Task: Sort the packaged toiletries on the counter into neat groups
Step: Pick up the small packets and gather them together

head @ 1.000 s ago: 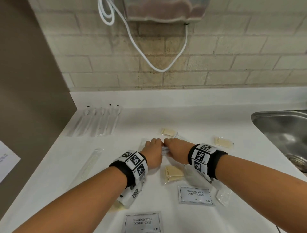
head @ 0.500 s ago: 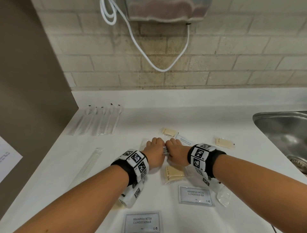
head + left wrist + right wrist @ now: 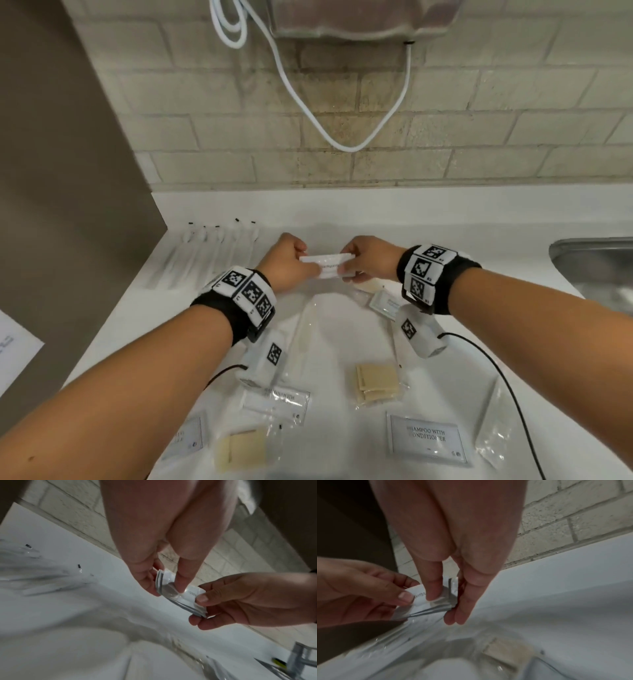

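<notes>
Both hands pinch a small stack of white sachets above the white counter

The left hand (image 3: 291,263) and right hand (image 3: 368,262) each clamp thumb and fingers on one end of the stack of sachets (image 3: 327,265), held level, clear of the counter (image 3: 445,240), which shows bare room toward the back ledge. A row of clear-wrapped sticks (image 3: 209,253) lies at the left edge by the brown wall; the sink (image 3: 596,260) cuts in at the right. Shampoo sachets (image 3: 426,438) and beige packets (image 3: 376,382) lie scattered nearer the body. The wrist views alone show several layered sachet edges (image 3: 181,601) and part of a printed word (image 3: 419,595) that the head view blurs
</notes>
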